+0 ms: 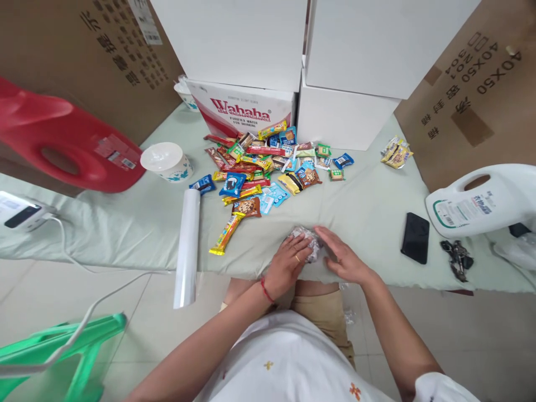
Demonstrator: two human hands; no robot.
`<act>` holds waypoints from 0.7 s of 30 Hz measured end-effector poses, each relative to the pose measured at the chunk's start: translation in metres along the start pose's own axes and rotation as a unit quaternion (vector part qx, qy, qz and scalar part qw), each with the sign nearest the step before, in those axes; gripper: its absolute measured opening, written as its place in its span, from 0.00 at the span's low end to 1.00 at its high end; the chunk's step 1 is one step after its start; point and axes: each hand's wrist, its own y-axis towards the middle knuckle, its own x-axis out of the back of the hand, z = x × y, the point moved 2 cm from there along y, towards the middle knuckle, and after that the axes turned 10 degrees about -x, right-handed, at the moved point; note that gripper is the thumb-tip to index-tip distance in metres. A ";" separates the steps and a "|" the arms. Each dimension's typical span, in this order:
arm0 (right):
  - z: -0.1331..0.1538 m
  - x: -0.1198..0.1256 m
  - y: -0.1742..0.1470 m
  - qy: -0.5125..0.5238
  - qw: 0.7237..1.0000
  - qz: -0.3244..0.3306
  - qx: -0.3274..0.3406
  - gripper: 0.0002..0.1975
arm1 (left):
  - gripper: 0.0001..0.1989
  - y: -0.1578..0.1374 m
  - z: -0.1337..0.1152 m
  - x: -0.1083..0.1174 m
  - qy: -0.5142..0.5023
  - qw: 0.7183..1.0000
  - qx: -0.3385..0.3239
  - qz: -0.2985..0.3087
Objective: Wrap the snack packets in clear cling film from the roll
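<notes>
My left hand (288, 262) lies over a crumpled bundle in clear plastic film (311, 245) near the table's front edge. Its fingers are stretched across the top, hiding part of the bundle; what is inside cannot be made out. Just to the right of it is my right hand (341, 258), fingers extended and thumb apart, nothing in its grasp. Beyond both hands spreads a pile of small packaged snacks (255, 162). The nearest is a yellow snack bar (226, 233), to the left of my hands. A roll of plastic film (187, 245) hangs partly over the front edge.
A paper bowl (165, 162) and a red jug (71, 139) stand left. White boxes (347, 111) form the back. At right are yellow packets (396, 153), a black phone (415, 238), keys (457, 259) and a white jug (481, 201). A white cable (96, 304) crosses the left front.
</notes>
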 end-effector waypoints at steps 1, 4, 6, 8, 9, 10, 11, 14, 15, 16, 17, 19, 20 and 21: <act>0.003 0.002 0.006 -0.010 0.999 0.028 0.029 0.42 | 0.18 0.000 0.001 0.006 -0.043 0.999 0.006 -0.021; 0.011 0.006 0.028 0.005 0.995 0.074 0.072 0.37 | 0.16 0.003 0.002 0.027 -0.181 0.981 0.033 -0.059; 0.016 0.007 0.039 0.035 0.994 0.081 0.058 0.31 | 0.15 0.005 0.001 0.039 -0.270 0.956 0.089 -0.065; 0.022 0.006 0.045 0.081 0.994 0.078 0.015 0.27 | 0.15 0.006 0.000 0.049 -0.342 0.920 0.173 -0.083; 0.025 0.005 0.047 0.103 0.992 0.078 -0.009 0.26 | 0.16 0.007 -0.001 0.053 -0.374 0.898 0.213 -0.094; 0.028 0.003 0.047 0.122 0.989 0.077 -0.031 0.24 | 0.18 0.007 -0.002 0.056 -0.402 0.875 0.248 -0.100; 0.031 0.001 0.047 0.132 0.987 0.077 -0.047 0.22 | 0.22 0.008 -0.004 0.058 -0.427 0.855 0.276 -0.101; 0.038 -0.008 0.044 0.127 0.987 0.057 -0.083 0.18 | 0.30 0.015 -0.007 0.058 -0.455 0.815 0.341 -0.111; 0.039 -0.011 0.043 0.133 0.986 0.028 -0.099 0.18 | 0.30 0.018 -0.007 0.057 -0.456 0.803 0.362 -0.130; 0.040 -0.014 0.041 0.153 0.981 -0.011 -0.117 0.19 | 0.28 0.022 -0.007 0.054 -0.461 0.785 0.382 -0.156; 0.040 -0.018 0.037 0.186 0.972 -0.052 -0.133 0.21 | 0.27 0.026 -0.007 0.051 -0.474 0.762 0.400 -0.187; 0.040 -0.027 0.027 0.255 0.947 -0.118 -0.152 0.26 | 0.28 0.034 -0.007 0.041 -0.513 0.707 0.422 -0.244; 0.040 -0.032 0.021 0.273 0.939 -0.137 -0.158 0.28 | 0.29 0.039 -0.007 0.035 -0.531 0.683 0.427 -0.262; 0.039 -0.035 0.015 0.277 0.935 -0.148 -0.165 0.28 | 0.30 0.043 -0.007 0.029 -0.545 0.667 0.430 -0.270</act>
